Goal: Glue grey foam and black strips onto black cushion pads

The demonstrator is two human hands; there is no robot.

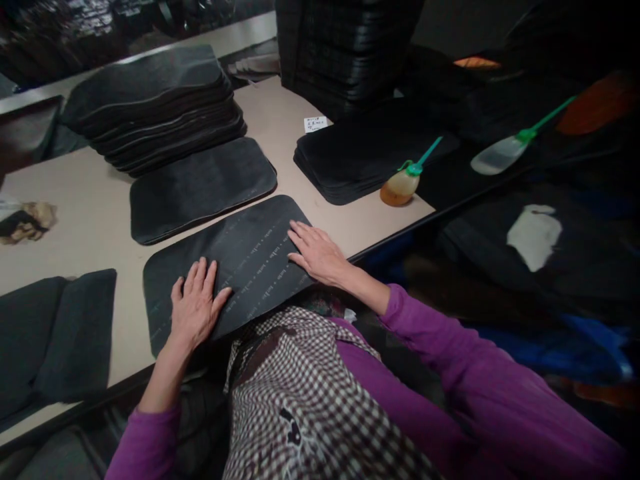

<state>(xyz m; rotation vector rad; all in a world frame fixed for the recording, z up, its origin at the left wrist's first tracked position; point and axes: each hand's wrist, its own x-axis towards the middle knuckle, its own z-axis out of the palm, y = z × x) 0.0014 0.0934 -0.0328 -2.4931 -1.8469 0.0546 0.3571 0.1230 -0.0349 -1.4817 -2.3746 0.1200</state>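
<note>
A dark rounded-corner sheet with rows of pale printed lettering lies at the table's front edge, its near side reaching my checked apron. Flat on its left part rests my left hand, fingers spread and thumb out. My right hand lies on the sheet's right end, fingers stretched out. Neither hand grips anything. Just beyond the sheet is a low pile of similar dark sheets, close to its far edge.
A tall stack of dark sheets stands at the back left. Another dark pile lies right, beside a bottle of amber liquid and a paper label. Folded dark pieces lie left. A second bottle is farther right.
</note>
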